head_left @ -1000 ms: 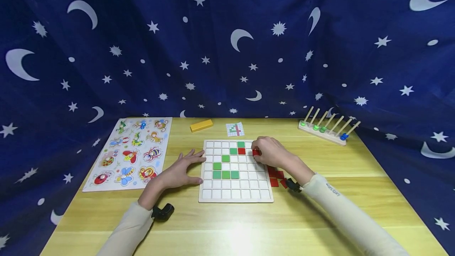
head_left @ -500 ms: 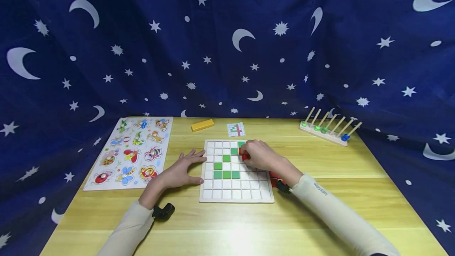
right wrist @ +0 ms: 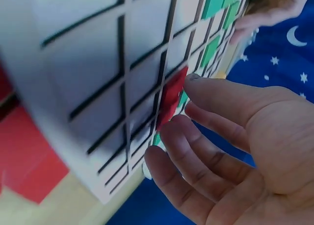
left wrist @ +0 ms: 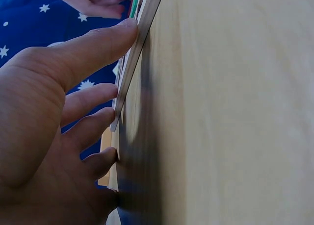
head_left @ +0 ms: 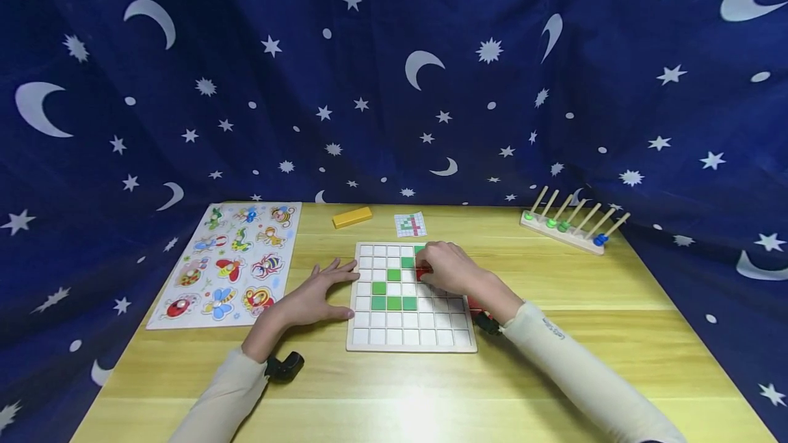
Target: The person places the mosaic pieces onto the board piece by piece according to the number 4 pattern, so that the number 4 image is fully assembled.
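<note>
A white gridded board (head_left: 411, 338) lies on the wooden table, with several green tiles (head_left: 394, 303) set in its cells. My right hand (head_left: 452, 269) is over its upper right part, thumb and fingertips pinching a red tile (right wrist: 170, 97) right at a cell. That hand hides some of the cells around it. My left hand (head_left: 310, 299) rests at the board's left edge, fingers spread. In the left wrist view its thumb (left wrist: 110, 41) and two fingers touch the board's side.
Loose red tiles (right wrist: 32, 159) lie right of the board, mostly behind my right wrist. Behind the board are a small pattern card (head_left: 410, 224) and a yellow block (head_left: 352, 217). An insect puzzle (head_left: 224, 265) lies left; a peg stand with rings (head_left: 563, 233) stands back right.
My right hand has moved left across the board with the red tile, then lowered it to a cell. The left hand stays at the board's edge.
</note>
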Available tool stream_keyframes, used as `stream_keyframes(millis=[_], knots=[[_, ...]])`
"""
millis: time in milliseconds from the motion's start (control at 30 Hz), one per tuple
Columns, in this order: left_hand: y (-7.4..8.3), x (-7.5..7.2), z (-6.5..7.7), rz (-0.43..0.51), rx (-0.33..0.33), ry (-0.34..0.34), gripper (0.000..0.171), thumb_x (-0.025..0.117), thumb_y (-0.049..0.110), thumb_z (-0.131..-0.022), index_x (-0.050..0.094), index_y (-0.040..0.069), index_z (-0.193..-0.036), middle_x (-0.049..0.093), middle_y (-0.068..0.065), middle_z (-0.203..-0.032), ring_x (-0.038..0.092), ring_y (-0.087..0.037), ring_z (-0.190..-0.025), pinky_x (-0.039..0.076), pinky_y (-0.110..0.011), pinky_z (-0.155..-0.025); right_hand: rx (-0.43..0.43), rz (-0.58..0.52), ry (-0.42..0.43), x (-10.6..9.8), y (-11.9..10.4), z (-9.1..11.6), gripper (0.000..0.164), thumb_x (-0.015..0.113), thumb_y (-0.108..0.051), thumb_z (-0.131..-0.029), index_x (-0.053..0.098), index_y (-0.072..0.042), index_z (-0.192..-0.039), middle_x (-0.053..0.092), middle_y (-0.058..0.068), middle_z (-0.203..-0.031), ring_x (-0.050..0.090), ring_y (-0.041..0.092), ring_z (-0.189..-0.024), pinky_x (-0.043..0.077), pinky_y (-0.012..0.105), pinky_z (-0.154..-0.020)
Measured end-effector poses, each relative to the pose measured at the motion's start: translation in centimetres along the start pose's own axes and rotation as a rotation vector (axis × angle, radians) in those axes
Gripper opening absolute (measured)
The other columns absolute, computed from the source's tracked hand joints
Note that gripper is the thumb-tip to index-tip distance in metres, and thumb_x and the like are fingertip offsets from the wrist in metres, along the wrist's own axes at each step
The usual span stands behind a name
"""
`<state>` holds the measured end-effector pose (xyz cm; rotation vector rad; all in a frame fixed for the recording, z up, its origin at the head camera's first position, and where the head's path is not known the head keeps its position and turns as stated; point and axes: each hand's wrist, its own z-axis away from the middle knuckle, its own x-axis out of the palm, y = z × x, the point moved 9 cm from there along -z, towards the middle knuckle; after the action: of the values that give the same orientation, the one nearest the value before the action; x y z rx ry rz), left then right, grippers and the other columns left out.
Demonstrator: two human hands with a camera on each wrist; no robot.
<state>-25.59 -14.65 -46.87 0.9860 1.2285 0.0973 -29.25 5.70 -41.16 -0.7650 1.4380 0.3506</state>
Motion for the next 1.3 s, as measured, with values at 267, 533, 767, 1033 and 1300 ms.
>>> stream_keyframes(millis=[267,533,767,1033,1300], knots=[[0.0,0.0,-0.1,0.000,-0.005,0.001,0.074,0.082,0.030,-0.084,0.050,0.009,-0.147,0.026,-0.005,-0.163,0.008,-0.037,-0.151,-0.007,-0.061,-0.118,0.087,0.019,0.004,-1.5,2.9,1.7,0.012,0.078,-0.004,-0.079,0.066,-0.009,-0.080,0.048,-0.003,-0.067,0.044,0.014,-0.063,0.033,0.029,-0.053],[0.1,0.1,-0.1,-0.004,-0.003,0.005,0.073,0.081,0.032,-0.084,0.051,0.009,-0.147,0.027,-0.007,-0.162,0.009,-0.039,-0.150,-0.005,-0.063,-0.117,0.140,0.017,-0.022,-1.9,5.4,4.7,0.011,0.077,-0.004,-0.080,0.067,-0.008,-0.080,0.050,-0.006,-0.065,0.046,0.012,-0.062,0.037,0.029,-0.055],[0.2,0.0,0.0,-0.001,-0.014,0.004,0.074,0.081,0.033,-0.084,0.050,0.010,-0.147,0.027,-0.005,-0.163,0.009,-0.039,-0.150,-0.005,-0.061,-0.118,0.163,-0.007,-0.050,-1.6,6.6,6.1,0.015,0.081,-0.008,-0.078,0.067,-0.008,-0.083,0.052,-0.005,-0.066,0.047,0.012,-0.063,0.039,0.029,-0.055],[0.1,0.2,0.0,0.005,-0.008,-0.001,0.074,0.082,0.032,-0.084,0.050,0.010,-0.147,0.026,-0.006,-0.163,0.008,-0.039,-0.150,-0.005,-0.061,-0.118,0.167,0.002,-0.053,-1.3,7.0,6.3,0.014,0.079,-0.004,-0.077,0.068,-0.008,-0.086,0.053,-0.004,-0.067,0.048,0.013,-0.064,0.041,0.029,-0.057],[0.0,0.1,-0.1,0.000,-0.010,0.001,0.073,0.082,0.032,-0.084,0.051,0.010,-0.147,0.026,-0.006,-0.163,0.009,-0.037,-0.151,-0.005,-0.061,-0.118,0.168,-0.013,-0.084,-1.1,6.6,6.4,0.016,0.080,-0.004,-0.073,0.067,-0.010,-0.081,0.052,-0.005,-0.067,0.046,0.013,-0.062,0.038,0.028,-0.055]])
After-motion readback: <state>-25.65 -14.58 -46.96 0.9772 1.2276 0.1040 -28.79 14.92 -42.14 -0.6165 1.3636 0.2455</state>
